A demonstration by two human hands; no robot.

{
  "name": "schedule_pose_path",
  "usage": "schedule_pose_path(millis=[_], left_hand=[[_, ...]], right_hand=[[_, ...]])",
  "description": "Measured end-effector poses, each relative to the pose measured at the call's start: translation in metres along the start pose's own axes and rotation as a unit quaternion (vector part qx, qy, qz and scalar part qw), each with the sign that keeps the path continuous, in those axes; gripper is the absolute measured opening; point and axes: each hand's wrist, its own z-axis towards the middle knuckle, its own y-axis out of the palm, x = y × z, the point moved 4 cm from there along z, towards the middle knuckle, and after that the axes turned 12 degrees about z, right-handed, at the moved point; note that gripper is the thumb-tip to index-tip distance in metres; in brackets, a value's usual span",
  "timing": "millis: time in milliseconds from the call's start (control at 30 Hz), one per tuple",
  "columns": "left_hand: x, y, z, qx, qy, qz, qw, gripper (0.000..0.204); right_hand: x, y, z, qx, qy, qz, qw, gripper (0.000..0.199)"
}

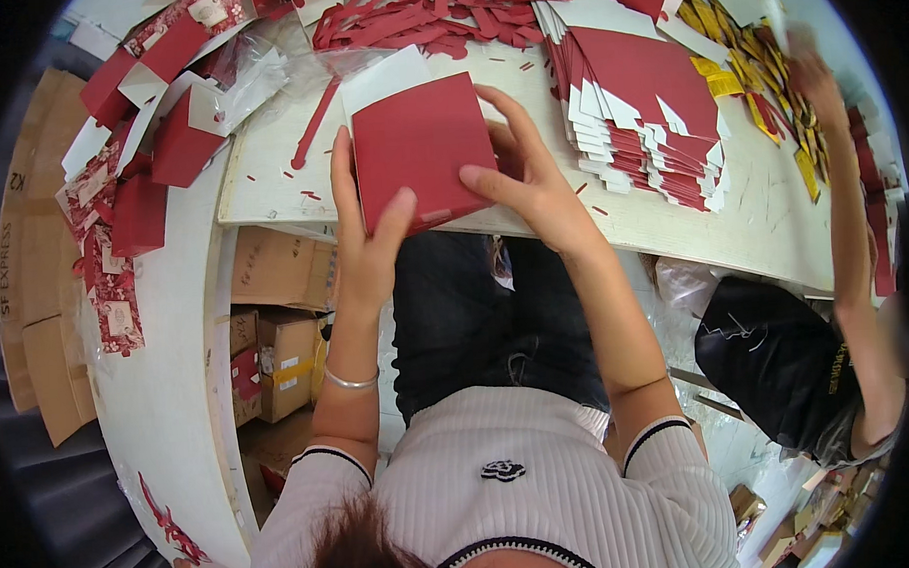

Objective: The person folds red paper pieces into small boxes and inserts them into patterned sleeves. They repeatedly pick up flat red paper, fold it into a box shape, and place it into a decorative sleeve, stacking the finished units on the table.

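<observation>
Between my hands is a red paper box (pixel 420 150) with a white flap (pixel 385 81) standing up at its far end. It is held over the table's near edge. My left hand (pixel 367 212) grips its left side, with the thumb on the near corner. My right hand (pixel 521 177) wraps the right side, its thumb pressing on the red face and its fingers partly hidden behind. Right of the box lies a stack of flat red-and-white box blanks (pixel 649 107). Left of it, a long red paper strip (pixel 317 129) rests on the white table (pixel 261 196).
A heap of red strips (pixel 425 23) lies at the back. Folded red boxes (pixel 184 138) and a clear plastic bag (pixel 252 76) crowd the left. Yellow packets (pixel 768 93) lie at the right, where a co-worker's arm (pixel 839 170) reaches in. Cardboard cartons (pixel 287 365) sit beneath the table.
</observation>
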Motion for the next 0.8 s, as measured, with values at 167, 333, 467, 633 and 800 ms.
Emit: schedule_pose_path(millis=[167, 333, 467, 633, 800], left_hand=[[0.02, 0.004, 0.0, -0.01, 0.258, 0.183, 0.949, 0.084], [0.012, -0.039, 0.015, -0.023, 0.187, 0.06, 0.98, 0.06], [0.023, -0.032, 0.015, -0.139, -0.238, -0.514, 0.813, 0.074], [-0.013, -0.029, -0.002, -0.121, -0.292, -0.277, 0.907, 0.041], [-0.008, -0.002, -0.026, -0.075, -0.256, -0.26, 0.928, 0.037]], right_hand=[[-0.024, -0.007, -0.002, 0.022, -0.036, 0.05, 0.998, 0.087], [-0.064, 0.004, -0.002, 0.008, -0.325, -0.245, 0.913, 0.065], [-0.057, 0.026, -0.012, -0.18, -0.463, -0.602, 0.626, 0.066], [-0.037, 0.018, -0.019, -0.245, -0.187, -0.655, 0.69, 0.056], [-0.04, 0.036, -0.026, -0.213, -0.201, -0.577, 0.763, 0.05]])
